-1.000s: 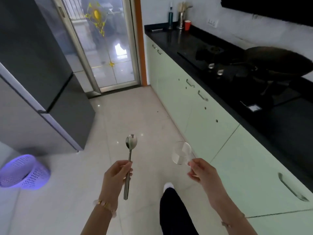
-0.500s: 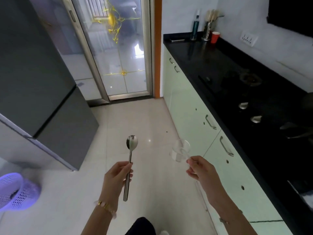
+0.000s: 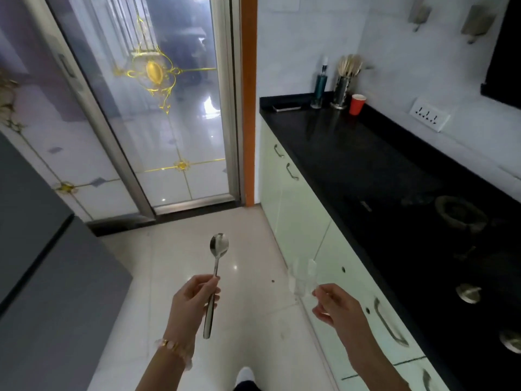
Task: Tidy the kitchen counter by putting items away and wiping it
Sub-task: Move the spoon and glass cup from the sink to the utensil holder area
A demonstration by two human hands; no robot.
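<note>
1. Head view: the left hand (image 3: 194, 299) is closed around the handle of a steel spoon (image 3: 215, 275), bowl upward, held out over the pale tiled floor (image 3: 253, 320).
2. The right hand (image 3: 337, 306) pinches a clear glass (image 3: 303, 277) between thumb and fingertips. The glass is blurred and see-through, so its exact shape and tilt are hard to make out; it appears to sit just beside the front of the pale green cabinets (image 3: 298, 210).
3. Both items are in the air, apart from each other and off the black counter (image 3: 352, 153), which runs along the right side.
4. At the counter's far end, against the wall, stand a dark teal bottle (image 3: 320, 87), a steel holder of wooden utensils (image 3: 342, 86) and a red cup (image 3: 357, 104). A flat phone-like object (image 3: 286, 107) lies near the left corner.
5. A white socket plate (image 3: 430, 115) is fixed to the wall above the counter. Nearer the person, a gas hob (image 3: 456, 213) with metal knobs is set into the counter.
6. No brand, label or writing can be read on anything.
7. A glass door with gold ornament (image 3: 153, 71) closes the far end, and a grey fridge (image 3: 50, 277) stands at the left.
</note>
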